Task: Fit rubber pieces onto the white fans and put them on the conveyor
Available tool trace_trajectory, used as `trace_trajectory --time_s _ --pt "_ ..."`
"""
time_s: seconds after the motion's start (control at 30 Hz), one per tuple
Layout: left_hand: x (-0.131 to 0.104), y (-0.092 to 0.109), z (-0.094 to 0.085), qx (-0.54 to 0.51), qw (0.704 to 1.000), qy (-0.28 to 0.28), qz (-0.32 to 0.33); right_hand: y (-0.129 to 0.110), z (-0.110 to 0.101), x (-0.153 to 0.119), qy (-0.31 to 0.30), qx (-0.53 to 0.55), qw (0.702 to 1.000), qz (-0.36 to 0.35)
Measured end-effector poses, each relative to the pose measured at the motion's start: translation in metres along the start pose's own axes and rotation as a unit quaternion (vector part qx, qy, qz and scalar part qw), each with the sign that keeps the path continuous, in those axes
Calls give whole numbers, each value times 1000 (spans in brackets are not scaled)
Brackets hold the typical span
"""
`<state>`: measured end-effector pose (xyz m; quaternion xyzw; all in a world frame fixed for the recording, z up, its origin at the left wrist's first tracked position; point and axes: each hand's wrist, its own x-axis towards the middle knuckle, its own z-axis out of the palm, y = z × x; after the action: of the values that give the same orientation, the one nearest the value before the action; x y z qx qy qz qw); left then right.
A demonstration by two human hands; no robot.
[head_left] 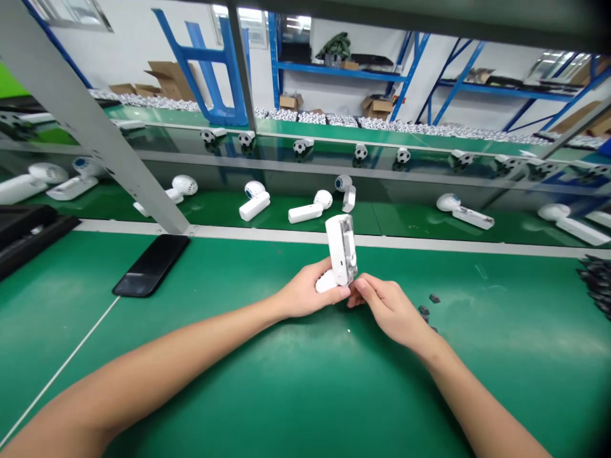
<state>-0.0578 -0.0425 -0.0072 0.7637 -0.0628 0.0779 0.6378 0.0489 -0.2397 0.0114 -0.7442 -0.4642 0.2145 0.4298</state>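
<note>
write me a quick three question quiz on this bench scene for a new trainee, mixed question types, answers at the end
1. Which hand is wrapped around the lower part of the upright white device?
2. True or false: the black phone on the green bench top lies to the left of that device.
3. Fill in the blank: several small ____ pieces lie on the bench top, just to the right of the right hand.

Key:
1. The left hand.
2. True.
3. Black.

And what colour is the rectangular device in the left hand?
The rectangular device is mostly white; head view.
</note>
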Motion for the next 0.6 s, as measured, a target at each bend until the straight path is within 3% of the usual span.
trace_trajectory --time_s 0.1,0.23,0.33,0.43,0.5,0.6 --pt "-2 2 0 17 999 28 -21 8 -14 -2 6 -11 1000 8" --pt "-3 5 4 8 998 42 -43 18 -37 -3 88 -11 996 25" --pt "10 8 1 37 995 69 -55 25 -51 -1 120 -28 992 38" --pt "44 18 -23 203 965 119 -113 33 -64 1 114 -74 988 68" --pt "76 27 -50 348 913 138 -160 39 -74 -1 109 -111 983 98" --pt "124 35 -94 450 861 147 -188 47 -89 -6 76 -155 975 142"
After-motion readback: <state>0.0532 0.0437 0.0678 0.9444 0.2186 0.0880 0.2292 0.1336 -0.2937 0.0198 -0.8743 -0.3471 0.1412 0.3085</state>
